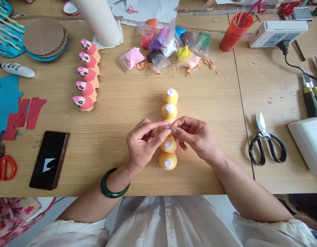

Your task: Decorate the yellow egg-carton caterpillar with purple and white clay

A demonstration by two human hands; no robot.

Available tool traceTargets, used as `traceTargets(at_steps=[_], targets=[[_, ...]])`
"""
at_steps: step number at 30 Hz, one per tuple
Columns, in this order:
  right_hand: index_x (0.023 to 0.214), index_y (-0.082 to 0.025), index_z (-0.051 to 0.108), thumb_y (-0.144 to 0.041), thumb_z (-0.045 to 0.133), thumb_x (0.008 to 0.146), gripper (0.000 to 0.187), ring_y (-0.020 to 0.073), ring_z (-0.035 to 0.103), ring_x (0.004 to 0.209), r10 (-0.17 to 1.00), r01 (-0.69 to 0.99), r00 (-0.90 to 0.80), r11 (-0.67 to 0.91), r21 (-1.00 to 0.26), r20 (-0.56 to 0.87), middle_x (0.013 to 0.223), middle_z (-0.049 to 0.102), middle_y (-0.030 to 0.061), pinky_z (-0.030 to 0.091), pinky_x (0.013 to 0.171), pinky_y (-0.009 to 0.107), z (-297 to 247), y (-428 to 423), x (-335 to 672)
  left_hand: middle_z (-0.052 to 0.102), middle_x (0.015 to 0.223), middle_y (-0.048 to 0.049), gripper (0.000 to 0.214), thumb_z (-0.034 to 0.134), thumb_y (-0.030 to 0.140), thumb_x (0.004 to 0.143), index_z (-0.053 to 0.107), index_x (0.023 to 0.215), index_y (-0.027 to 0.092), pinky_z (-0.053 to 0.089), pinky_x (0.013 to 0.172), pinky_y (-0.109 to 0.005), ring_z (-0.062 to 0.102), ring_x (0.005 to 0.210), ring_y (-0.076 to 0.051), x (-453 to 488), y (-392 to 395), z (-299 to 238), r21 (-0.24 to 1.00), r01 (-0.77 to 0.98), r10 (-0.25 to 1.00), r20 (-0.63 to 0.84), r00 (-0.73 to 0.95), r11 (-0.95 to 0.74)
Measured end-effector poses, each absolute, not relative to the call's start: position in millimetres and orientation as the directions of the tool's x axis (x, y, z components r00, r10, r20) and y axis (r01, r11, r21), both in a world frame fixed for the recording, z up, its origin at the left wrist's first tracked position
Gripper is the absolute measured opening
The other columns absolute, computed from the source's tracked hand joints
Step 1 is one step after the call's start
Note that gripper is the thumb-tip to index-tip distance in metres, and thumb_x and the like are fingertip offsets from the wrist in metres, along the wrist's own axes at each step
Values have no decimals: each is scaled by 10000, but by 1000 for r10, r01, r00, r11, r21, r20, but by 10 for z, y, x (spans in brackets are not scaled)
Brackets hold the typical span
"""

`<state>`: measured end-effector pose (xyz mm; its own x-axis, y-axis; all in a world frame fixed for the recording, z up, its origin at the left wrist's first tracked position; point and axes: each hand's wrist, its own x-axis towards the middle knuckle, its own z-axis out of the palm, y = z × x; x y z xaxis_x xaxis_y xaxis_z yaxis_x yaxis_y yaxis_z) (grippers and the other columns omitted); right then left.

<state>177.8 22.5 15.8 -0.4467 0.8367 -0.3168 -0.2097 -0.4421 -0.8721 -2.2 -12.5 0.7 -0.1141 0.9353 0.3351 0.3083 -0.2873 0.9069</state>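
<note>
left hand (141, 144) + right hand (196, 135): fingers pinched together on purple clay bit (166, 128) | yellow cup row (169, 111): on counter (117, 113) directly beneath fingers, long axis running straight away from person | both hands equally near

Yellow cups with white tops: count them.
4 yellow cups in one row on the table: two beyond the left hand and right hand, two nearer the person. The fingers, pinching a purple bit, may hide a fifth.
</note>
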Motion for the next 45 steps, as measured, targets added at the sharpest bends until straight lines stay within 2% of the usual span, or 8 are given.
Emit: traceTargets(at_steps=[4, 10, 16, 20, 25, 29, 33, 45], targets=[[837, -165, 715, -470, 947, 770, 390, 60, 515, 528, 844, -211, -438, -432, -877, -311, 680, 644, -32, 426, 414, 175, 172, 227, 1768, 651, 686, 26, 67, 810, 270, 971, 869, 946, 247, 432, 568, -214, 514, 594, -73, -19, -122, 3, 844, 407, 898, 426, -111, -350], [858, -171, 712, -506, 944, 767, 418, 63, 515, 524, 846, -201, -433, -427, -882, -311, 675, 638, -33, 414, 408, 181, 176, 227, 1767, 705, 709, 19, 111, 775, 285, 1005, 878, 1010, 244, 445, 577, -215, 561, 593, -73, -40, -140, 3, 745, 527, 859, 510, -51, -410], [830, -166, 722, -543, 935, 769, 438, 58, 503, 501, 860, -193, -390, -425, -885, -328, 669, 648, -28, 406, 412, 192, 193, 229, 1768, 629, 685, 18, 312, 608, 415, 1103, 864, 1170, 250, 431, 577, -236, 498, 574, -80, -40, -158, 11, 889, 376, 936, 328, -128, -260], [834, -169, 727, -547, 942, 758, 441, 59, 501, 501, 859, -186, -385, -431, -883, -338, 672, 660, -25, 406, 410, 194, 194, 229, 1765, 606, 677, 19, 293, 667, 452, 1068, 880, 1048, 252, 421, 597, -260, 480, 589, -88, -36, -154, 2, 936, 307, 959, 231, -163, -173], [832, -174, 730, -547, 956, 737, 446, 66, 508, 526, 869, -189, -369, -417, -889, -329, 683, 663, -20, 413, 410, 191, 182, 219, 1762, 543, 608, 18, 390, 693, 501, 1040, 833, 811, 218, 389, 566, -278, 448, 567, -99, -44, -139, 0, 937, 311, 957, 222, -185, -157], [824, -174, 723, -541, 959, 732, 446, 54, 475, 497, 856, -222, -372, -458, -861, -359, 653, 634, -37, 381, 393, 191, 174, 245, 1766, 633, 754, 11, 222, 719, 434, 1033, 869, 1077, 276, 405, 544, -259, 489, 579, -83, -69, -131, -38, 959, 245, 969, 188, -162, -145], [797, -171, 696, -524, 988, 686, 471, 41, 441, 473, 795, -288, -439, -566, -772, -419, 615, 597, -57, 316, 371, 178, 178, 290, 1775, 629, 817, 14, 223, 733, 347, 1027, 845, 1220, 336, 426, 520, -234, 517, 578, -65, -85, -117, -62, 963, 156, 969, 235, -77, -221], [757, -168, 673, -478, 1005, 670, 463, 42, 452, 488, 728, -267, -516, -637, -723, -451, 626, 593, -58, 309, 351, 166, 192, 295, 1778, 693, 842, 13, 220, 796, 274, 982, 855, 1179, 352, 514, 621, -230, 587, 637, -71, -70, -96, -19, 948, 161, 958, 285, -41, -275]])
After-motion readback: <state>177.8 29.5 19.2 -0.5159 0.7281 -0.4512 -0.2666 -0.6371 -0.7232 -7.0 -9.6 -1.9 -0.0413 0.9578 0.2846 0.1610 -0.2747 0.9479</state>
